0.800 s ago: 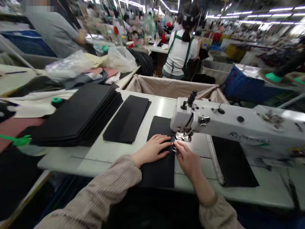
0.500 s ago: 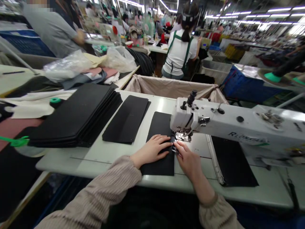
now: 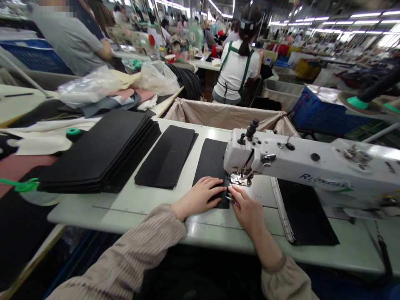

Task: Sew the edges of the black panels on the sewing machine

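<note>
A black rectangular panel (image 3: pixel 210 160) lies on the sewing machine table, its right edge under the presser foot (image 3: pixel 240 180) of a white sewing machine (image 3: pixel 281 154). Spread flat on the panel's near part is my left hand (image 3: pixel 203 196), fingers pointing toward the foot. My right hand (image 3: pixel 248 208) rests at the panel's right edge, just in front of the foot, its fingertips near the edge. Small thread snips (image 3: pixel 231 200) are tucked in the right hand, with their pointed metal tips showing to the left. The palm hides their handles.
Left of the panel lie a few black panels (image 3: pixel 165 156) and a tall stack (image 3: pixel 93 152). A black panel with a pale edge (image 3: pixel 308 212) sits under the machine arm. Behind the table is a cloth-lined bin (image 3: pixel 225 110). Co-workers, one in a green apron (image 3: pixel 236 68), are farther back.
The black panel has slid away from me under the presser foot, uncovering the table's near ruler marks. Both hands stay in nearly the same place.
</note>
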Tool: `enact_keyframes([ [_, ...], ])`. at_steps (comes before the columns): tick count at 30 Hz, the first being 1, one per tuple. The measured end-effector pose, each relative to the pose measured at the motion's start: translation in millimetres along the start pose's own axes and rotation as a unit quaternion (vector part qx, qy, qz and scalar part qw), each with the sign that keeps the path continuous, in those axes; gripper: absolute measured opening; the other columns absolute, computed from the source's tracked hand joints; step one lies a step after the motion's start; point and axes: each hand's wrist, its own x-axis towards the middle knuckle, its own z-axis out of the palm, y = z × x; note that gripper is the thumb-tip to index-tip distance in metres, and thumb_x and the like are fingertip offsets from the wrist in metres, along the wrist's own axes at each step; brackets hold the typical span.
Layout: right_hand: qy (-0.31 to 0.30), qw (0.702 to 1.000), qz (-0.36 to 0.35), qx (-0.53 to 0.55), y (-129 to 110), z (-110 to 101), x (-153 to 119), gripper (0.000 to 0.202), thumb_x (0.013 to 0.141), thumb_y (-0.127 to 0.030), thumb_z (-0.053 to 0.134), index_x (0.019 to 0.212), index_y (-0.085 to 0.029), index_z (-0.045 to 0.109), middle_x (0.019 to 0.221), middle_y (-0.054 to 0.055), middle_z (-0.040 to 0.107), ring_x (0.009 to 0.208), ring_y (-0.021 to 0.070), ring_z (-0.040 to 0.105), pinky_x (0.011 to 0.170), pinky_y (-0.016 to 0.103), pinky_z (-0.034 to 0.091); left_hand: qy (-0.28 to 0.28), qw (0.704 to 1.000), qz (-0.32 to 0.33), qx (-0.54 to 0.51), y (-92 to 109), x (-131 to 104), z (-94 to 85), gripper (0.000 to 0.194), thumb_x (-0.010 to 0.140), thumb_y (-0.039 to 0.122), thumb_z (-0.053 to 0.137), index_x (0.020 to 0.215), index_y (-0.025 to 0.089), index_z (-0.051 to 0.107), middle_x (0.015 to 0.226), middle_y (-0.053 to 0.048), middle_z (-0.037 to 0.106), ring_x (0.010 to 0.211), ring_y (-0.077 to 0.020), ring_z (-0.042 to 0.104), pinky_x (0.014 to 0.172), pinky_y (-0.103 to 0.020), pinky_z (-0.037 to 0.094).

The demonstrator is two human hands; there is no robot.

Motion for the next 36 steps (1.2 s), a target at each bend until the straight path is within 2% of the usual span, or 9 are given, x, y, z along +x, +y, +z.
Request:
enact_keyframes([
  [13, 0.001, 1.000, 0.001, -0.010, -0.8, 0.9, 0.1, 0.051, 0.094, -0.024, 0.049, 0.144, -0.034, 0.047, 0.145, -0.001, 0.053, 0.090, 0.0183, 0.070, 0.070, 0.030, 0.057, 0.009, 1.000, -0.009, -0.002, -0.2, -0.3, 0.9, 0.041, 0.094, 0.035, 0.057, 0.134, 0.027, 0.057, 0.141, -0.007, 0.053, 0.129, -0.0255, 0.048, 0.113, -0.045, 0.036],
  [19, 0.003, 1.000, -0.002, -0.006, -0.1, 0.5, -0.5, 0.052, 0.092, -0.022, 0.050, 0.143, -0.034, 0.048, 0.145, -0.002, 0.053, 0.090, 0.0181, 0.070, 0.070, 0.030, 0.057, 0.019, 0.999, -0.031, 0.001, -1.3, 3.4, 4.8, 0.039, 0.098, 0.032, 0.050, 0.136, 0.024, 0.054, 0.143, -0.006, 0.054, 0.134, -0.0217, 0.047, 0.117, -0.043, 0.033],
  [26, 0.010, 1.000, -0.004, 0.013, 0.2, 0.1, 0.5, 0.049, 0.092, -0.021, 0.048, 0.140, -0.031, 0.051, 0.144, -0.001, 0.054, 0.096, 0.0193, 0.069, 0.073, 0.031, 0.058, 0.001, 0.999, -0.046, 0.001, -9.9, 12.1, 10.4, 0.052, 0.099, 0.040, 0.048, 0.146, 0.019, 0.043, 0.152, -0.009, 0.043, 0.143, -0.0227, 0.037, 0.119, -0.042, 0.030],
  [36, 0.010, 1.000, -0.003, 0.028, 0.7, 1.7, 0.9, 0.050, 0.091, -0.020, 0.049, 0.140, -0.030, 0.051, 0.145, -0.001, 0.053, 0.097, 0.0200, 0.069, 0.075, 0.032, 0.058, 0.001, 0.999, -0.049, -0.009, -12.3, 14.6, 11.2, 0.056, 0.097, 0.041, 0.051, 0.148, 0.019, 0.040, 0.154, -0.009, 0.039, 0.145, -0.0228, 0.033, 0.120, -0.043, 0.028],
])
